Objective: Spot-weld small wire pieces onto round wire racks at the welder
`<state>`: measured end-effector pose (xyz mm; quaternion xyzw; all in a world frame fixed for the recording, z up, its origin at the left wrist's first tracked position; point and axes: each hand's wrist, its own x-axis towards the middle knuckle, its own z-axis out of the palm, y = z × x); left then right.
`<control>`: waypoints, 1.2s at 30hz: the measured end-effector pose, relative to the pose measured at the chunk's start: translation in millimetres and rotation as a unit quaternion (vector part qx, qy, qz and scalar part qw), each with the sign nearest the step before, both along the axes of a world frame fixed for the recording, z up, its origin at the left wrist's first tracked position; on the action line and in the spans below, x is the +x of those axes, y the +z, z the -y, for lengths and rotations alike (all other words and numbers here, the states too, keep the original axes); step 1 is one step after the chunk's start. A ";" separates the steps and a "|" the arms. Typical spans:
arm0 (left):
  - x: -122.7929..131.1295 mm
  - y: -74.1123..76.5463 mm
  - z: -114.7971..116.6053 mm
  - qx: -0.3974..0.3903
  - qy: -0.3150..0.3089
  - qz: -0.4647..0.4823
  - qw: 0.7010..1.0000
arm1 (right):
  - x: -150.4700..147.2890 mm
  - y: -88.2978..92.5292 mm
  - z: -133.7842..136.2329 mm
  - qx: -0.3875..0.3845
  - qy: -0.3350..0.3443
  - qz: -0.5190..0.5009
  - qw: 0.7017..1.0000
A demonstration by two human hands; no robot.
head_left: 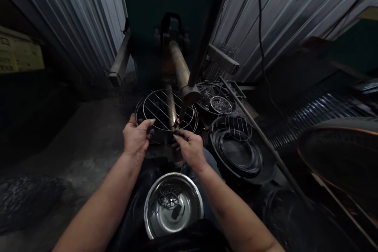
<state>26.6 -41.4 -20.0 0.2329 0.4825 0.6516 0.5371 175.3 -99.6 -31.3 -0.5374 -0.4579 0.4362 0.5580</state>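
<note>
A round wire rack [166, 111] with parallel cross wires lies under the tip of a spot-welding arm [189, 94]. My left hand [136, 138] grips the rack's near-left rim, fingers curled over the ring. My right hand [189, 147] pinches the rack's near edge just below the welder tip, fingers pressed together. A steel bowl [173, 204] sits in my lap between my forearms and holds thin wire pieces and a small dark object.
To the right stands a stack of black round pans [239, 153] with more wire racks [217, 100] behind it. A long metal rod [260, 134] slants across them. Corrugated metal walls [295, 12] rise on both sides. A large dark round tray [339, 157] lies far right.
</note>
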 end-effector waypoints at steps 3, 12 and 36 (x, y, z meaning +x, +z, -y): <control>7.5 -0.3 5.9 0.006 0.002 0.015 1.000 | 7.2 -4.6 1.9 0.005 0.003 0.017 1.000; 16.3 3.8 10.6 0.022 0.009 0.036 0.999 | 26.2 6.1 2.7 -0.055 0.107 0.025 0.992; 16.8 5.9 10.4 0.002 0.023 0.057 0.998 | 13.5 6.9 22.8 0.046 -0.054 -0.019 0.997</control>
